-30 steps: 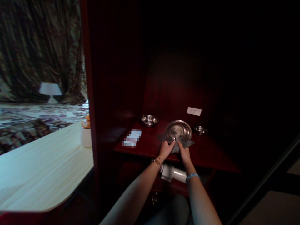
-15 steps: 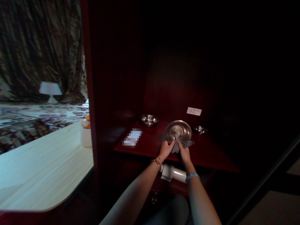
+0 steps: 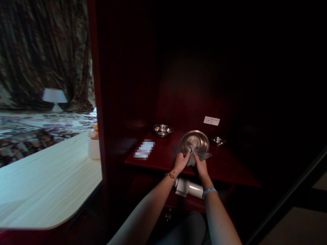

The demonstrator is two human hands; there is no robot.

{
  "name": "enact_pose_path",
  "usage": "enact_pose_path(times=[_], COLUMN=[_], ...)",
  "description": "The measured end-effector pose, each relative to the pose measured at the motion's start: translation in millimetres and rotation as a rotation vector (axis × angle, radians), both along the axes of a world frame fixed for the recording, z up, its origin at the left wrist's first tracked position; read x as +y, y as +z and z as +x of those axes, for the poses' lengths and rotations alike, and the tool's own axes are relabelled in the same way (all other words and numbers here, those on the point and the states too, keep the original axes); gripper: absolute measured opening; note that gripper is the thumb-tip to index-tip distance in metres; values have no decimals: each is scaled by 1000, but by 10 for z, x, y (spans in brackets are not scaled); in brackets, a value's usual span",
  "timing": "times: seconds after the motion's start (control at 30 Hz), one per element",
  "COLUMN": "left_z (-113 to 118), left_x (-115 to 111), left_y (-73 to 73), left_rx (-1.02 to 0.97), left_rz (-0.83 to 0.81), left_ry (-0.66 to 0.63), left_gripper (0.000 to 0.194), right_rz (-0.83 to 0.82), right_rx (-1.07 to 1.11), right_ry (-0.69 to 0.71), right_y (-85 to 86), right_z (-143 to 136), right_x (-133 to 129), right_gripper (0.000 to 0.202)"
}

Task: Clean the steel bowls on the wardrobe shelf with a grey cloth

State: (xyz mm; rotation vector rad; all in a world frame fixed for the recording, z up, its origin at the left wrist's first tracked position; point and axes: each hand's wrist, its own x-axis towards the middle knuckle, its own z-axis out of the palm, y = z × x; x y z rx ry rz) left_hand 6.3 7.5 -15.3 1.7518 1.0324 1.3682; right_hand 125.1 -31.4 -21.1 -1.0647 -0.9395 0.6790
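Note:
A shallow stainless steel bowl [image 3: 195, 137] is tipped up over the dark red desk, its inside facing me. My left hand [image 3: 181, 162] grips the bowl's near left rim, thumb on top by the cloth. My right hand [image 3: 201, 165] is closed on a grey cloth [image 3: 205, 156] at the near rim, its thumb close to the left one. The cloth covers the lower edge of the bowl, and the fingers beneath are mostly hidden. Behind to the left sits another steel bowl [image 3: 162, 130]; to the right lies a smaller steel bowl [image 3: 218, 141].
The dark red desk [image 3: 230, 166] has a blurred-out pale item [image 3: 144, 149] at its left. A wall socket [image 3: 212, 120] is behind. Under the desk lies a white cylindrical object [image 3: 195, 189]. A partition [image 3: 99, 102] separates this from a pale wooden table [image 3: 51, 183] holding a white container [image 3: 93, 149].
Almost nothing differs. Both hands, the cloth and the tipped bowl keep nearly the same place, with only a very slight shift of the view.

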Motion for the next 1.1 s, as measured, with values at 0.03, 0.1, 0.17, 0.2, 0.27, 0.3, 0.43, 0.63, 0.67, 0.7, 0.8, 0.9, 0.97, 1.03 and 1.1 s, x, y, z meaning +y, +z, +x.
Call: enact_pose_path(times=[0.03,0.1,0.17,0.2,0.27,0.3,0.43,0.63,0.67,0.7,0.8,0.9,0.97,1.03,1.1], left_z=[1,1,-2,-4,-9,-11,-16,-18,-19,-18,-17,-16,-15,-15,-15], left_x=[2,3,0,-3,-9,-12,-25,-40,-41,-43,-44,-42,-38,-34,-30], left_y=[-3,-5,-1,2,11,16,34,53,54,54,51,42,35,30,27], left_rx=[2,6,7,6,3,1,3,49,47,43,31,21,17,10,4], left_rz=[2,3,3,4,2,-2,-18,-39,-34,-29,-16,-12,-10,-8,-5], left_ry=[2,0,-1,-1,-4,-8,-4,18,17,16,9,7,8,1,-10], left_gripper=[39,40,42,42,41,41,39,39,39,39,39,39,39,39,39], right_rz=[2,3,3,4,5,6,-2,-6,-8,-8,7,14,5,0,7], right_rx=[-2,-6,-10,-11,-11,-10,-5,-4,-2,0,1,-8,-12,-9,-4], right_ry=[2,4,4,4,2,0,1,-8,-5,-2,0,1,6,4,-5], right_y=[2,3,-3,-8,-22,-29,-46,-42,-40,-37,-26,-20,-20,-18,-13], right_z=[0,2,7,11,19,23,29,26,24,23,19,19,19,18,15], right_x=[2,8,18,24,37,43,53,38,34,31,21,14,14,16,16], right_gripper=[54,54,53,53,53,53,57,62,62,62,60,59,58,57,57])
